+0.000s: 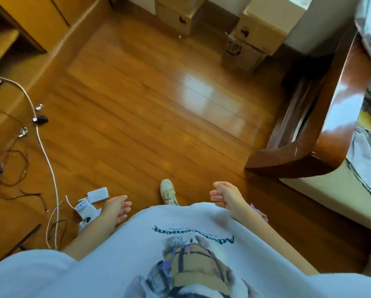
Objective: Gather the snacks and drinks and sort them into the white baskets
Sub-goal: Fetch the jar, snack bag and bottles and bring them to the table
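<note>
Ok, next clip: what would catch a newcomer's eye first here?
Probably the wide, shiny wooden floor filling the middle. Next, the left hand and right hand, both open and holding nothing, low in view above a printed shirt. Cables trail at the left; cardboard boxes stand at the far wall.
</note>
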A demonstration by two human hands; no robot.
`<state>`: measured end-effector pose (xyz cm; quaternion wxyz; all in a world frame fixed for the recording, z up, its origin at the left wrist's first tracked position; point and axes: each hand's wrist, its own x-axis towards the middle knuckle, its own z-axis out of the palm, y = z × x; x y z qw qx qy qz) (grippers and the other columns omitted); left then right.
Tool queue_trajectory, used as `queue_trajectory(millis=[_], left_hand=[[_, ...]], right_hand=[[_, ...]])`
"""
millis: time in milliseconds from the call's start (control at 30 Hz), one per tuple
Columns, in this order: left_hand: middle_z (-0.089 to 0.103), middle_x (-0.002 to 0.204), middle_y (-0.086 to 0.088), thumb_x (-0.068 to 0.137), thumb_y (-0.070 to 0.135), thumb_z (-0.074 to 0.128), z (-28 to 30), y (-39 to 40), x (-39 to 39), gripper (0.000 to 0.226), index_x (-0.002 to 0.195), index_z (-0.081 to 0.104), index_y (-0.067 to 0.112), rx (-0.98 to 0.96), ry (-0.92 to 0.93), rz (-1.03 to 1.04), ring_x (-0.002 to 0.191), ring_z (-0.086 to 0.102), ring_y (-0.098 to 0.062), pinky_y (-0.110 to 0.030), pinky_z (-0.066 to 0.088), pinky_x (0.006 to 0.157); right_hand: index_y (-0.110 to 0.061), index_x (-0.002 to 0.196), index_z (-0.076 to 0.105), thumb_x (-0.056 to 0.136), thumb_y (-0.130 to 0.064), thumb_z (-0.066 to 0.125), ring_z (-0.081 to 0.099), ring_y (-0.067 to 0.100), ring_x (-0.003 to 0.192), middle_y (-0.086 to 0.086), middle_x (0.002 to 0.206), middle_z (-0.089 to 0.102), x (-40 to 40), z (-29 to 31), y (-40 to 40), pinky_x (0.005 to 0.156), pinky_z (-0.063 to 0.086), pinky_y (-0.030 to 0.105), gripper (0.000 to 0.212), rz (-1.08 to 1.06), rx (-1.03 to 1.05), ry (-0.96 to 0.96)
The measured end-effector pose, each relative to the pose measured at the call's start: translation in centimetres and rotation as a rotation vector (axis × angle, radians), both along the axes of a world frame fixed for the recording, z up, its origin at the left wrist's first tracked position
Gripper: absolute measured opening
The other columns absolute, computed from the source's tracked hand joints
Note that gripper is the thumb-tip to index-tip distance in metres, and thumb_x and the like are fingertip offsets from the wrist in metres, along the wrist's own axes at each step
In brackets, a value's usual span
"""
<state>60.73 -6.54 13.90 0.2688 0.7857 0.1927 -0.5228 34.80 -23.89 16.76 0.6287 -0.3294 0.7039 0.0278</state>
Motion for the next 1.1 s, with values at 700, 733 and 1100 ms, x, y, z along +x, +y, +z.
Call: queue_trajectory(millis=[700,733,1100], left_hand=[[0.061,0.106,-0.013,0.099,0.012,0.039,1.6,-22.7,19.7,0.030,0.125,0.053,0.006,-0.211,-0.141,0.029,0.090,0.056,-0.022,-0.027,0.045,0.069],[0.061,0.101,-0.013,0.098,0.009,0.039,1.8,-23.2,21.1,0.031,0.125,0.053,0.004,-0.214,-0.141,0.073,0.083,0.056,-0.022,-0.026,0.044,0.065],[0.058,0.125,-0.022,0.100,0.013,0.037,1.0,-24.6,33.1,0.036,0.132,0.047,0.002,-0.085,-0.132,0.562,0.087,0.060,-0.026,-0.025,0.041,0.062]], right_hand=[[-0.010,0.106,0.054,0.092,-0.016,0.053,0.064,0.029,0.086,0.012,0.096,0.062,19.2,-3.4,-23.4,0.079,0.054,0.039,0.015,-0.086,0.101,0.252],[-0.011,0.100,0.054,0.092,-0.017,0.053,0.062,0.025,0.074,0.011,0.090,0.061,21.6,-3.0,-25.3,0.067,0.052,0.034,0.010,-0.040,0.090,0.238],[-0.015,0.096,0.053,0.094,-0.015,0.048,0.054,0.015,0.060,0.002,0.069,0.056,48.2,-0.2,-38.4,0.060,0.041,0.024,0.006,0.506,-0.085,-0.002]])
